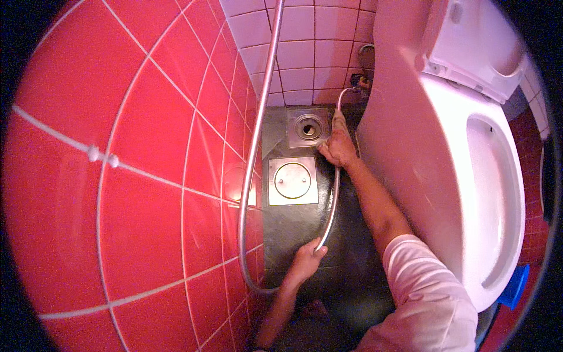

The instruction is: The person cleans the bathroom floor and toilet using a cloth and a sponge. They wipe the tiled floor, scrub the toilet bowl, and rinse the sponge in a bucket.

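Note:
A silver flexible hose [333, 198] runs from a small valve [361, 82] low on the far wall, through both of my hands. My right hand [339, 147] lies around its upper stretch, fingers pointing toward the valve and thumb toward the floor drain. Nearer to me, my left hand [309, 259] grips the same hose between thumb and fingers. Past the left hand, the hose goes behind my forearm, loops and climbs along the red wall. An uncovered steel floor drain [309, 127] sits left of my right hand. Closer lies a square steel plate with a round cover [292, 180].
A red tiled wall [149, 154] rises close on the left, and pale tiles [297, 53] cover the far wall. A white toilet [453, 176] with its lid [479, 48] raised bounds the right side. Some blue object [513, 288] is beside it. The dark floor [288, 224] looks shiny.

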A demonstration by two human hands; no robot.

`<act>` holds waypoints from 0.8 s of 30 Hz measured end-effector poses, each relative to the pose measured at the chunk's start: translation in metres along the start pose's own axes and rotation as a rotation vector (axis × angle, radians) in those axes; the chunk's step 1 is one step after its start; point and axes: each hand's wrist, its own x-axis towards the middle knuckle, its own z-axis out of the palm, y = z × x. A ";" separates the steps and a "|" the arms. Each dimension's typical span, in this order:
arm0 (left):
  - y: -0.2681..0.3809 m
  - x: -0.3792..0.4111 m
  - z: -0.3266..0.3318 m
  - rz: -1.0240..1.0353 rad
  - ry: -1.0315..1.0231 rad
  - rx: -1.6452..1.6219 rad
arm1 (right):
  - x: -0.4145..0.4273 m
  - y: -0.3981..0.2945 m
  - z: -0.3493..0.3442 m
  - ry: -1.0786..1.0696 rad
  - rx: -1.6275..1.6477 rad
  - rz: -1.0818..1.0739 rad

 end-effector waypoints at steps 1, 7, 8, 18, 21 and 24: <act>0.000 -0.001 0.000 0.013 0.023 0.020 | -0.008 -0.008 -0.006 -0.007 0.059 0.008; 0.010 0.000 0.008 0.078 0.070 0.062 | -0.059 -0.042 -0.040 -0.183 0.089 0.006; 0.002 -0.001 0.005 0.084 0.080 0.090 | -0.065 -0.054 -0.050 -0.408 0.176 0.056; 0.037 -0.013 -0.010 -0.227 0.023 -0.414 | -0.156 -0.063 -0.072 0.554 1.694 1.262; 0.042 -0.021 -0.012 -0.226 -0.030 -0.534 | -0.150 -0.077 -0.097 0.436 1.816 1.339; 0.048 -0.025 -0.018 -0.224 -0.087 -0.661 | -0.174 -0.059 -0.065 0.309 1.822 1.294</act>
